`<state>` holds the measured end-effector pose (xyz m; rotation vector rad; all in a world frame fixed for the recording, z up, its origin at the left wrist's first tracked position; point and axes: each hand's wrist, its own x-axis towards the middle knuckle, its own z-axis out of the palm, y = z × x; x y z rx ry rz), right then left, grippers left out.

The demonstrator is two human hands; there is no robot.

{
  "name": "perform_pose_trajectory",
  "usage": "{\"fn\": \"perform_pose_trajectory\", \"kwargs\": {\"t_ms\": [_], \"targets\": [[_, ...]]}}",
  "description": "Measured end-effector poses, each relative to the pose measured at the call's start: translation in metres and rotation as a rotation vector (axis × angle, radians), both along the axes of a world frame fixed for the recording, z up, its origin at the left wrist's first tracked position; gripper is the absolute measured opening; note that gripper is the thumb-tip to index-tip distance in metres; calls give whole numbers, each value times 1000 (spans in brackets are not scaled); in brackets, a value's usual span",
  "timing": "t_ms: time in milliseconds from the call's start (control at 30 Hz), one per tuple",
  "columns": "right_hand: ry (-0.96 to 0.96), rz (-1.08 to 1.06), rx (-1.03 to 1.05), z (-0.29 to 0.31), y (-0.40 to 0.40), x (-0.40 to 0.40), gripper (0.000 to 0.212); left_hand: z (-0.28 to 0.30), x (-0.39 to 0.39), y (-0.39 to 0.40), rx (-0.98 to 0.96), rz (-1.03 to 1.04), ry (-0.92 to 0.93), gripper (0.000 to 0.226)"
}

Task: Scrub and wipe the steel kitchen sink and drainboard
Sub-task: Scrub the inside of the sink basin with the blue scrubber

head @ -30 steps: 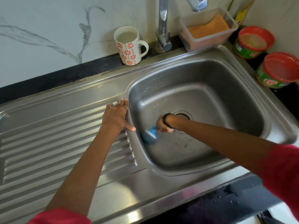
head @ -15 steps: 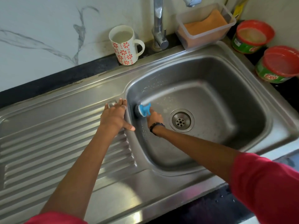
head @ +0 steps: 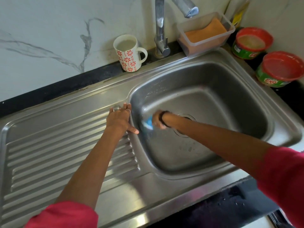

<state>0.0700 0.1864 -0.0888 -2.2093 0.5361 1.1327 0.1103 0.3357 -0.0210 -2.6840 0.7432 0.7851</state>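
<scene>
The right hand [head: 158, 120] is down in the stainless steel sink basin [head: 213, 102], its fingers curled round a small blue scrubber [head: 148, 123] pressed to the basin's left wall, beside the round drain [head: 186, 119]. The left hand [head: 120, 119] rests flat, fingers relaxed, on the ribbed steel drainboard [head: 57, 153] at the basin's left rim. The drainboard lies left of the scrubber, nearer the left hand. At the worktop's back right corner, a green red-rimmed tub [head: 279, 69] reads "EXO".

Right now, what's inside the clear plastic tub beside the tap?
An orange sponge or cloth lies slanted inside the clear tub. Whatever is underneath it is covered.
</scene>
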Motion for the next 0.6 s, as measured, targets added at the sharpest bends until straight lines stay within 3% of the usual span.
{"fn": "perform_pose_trajectory", "kwargs": {"t_ms": [100,167,233,400,600], "targets": [[-340,-519,301,5,-11,32,28,-1,0,-1,16,2,-1,111],[-359,-865,381,13,3,20,17,-2,3,-1,-8,20,18,108],[-309,-889,456,15,14,-6,31,-4,6,1,-56,36,43,104],[-90,-593,403,49,6,-63,40,-2,13,5,-90,28,88,96],[-379,-1004,556,65,9,-1,35,2,6,6,-29,28,111,102]]}}
